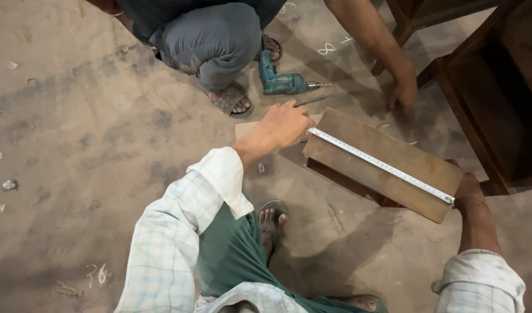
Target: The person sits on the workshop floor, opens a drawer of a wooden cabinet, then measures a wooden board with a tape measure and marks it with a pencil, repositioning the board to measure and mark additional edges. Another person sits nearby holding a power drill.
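A brown wooden board (387, 165) lies on the floor (75, 145), its long axis slanting away to the right. Along its far edge a tape measure (381, 166) is stretched. The left hand (286, 124) pins the tape's end at the board's near-left corner, clenched around a pencil (312, 101); the right hand (467, 186) grips the far corner. Beyond the board lies a teal drill (280, 81), beside a co-worker's hand (403, 91).

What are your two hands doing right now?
Left hand: closed, holding a pencil and pinning the tape measure.
Right hand: at the tape's other end; grip hidden.
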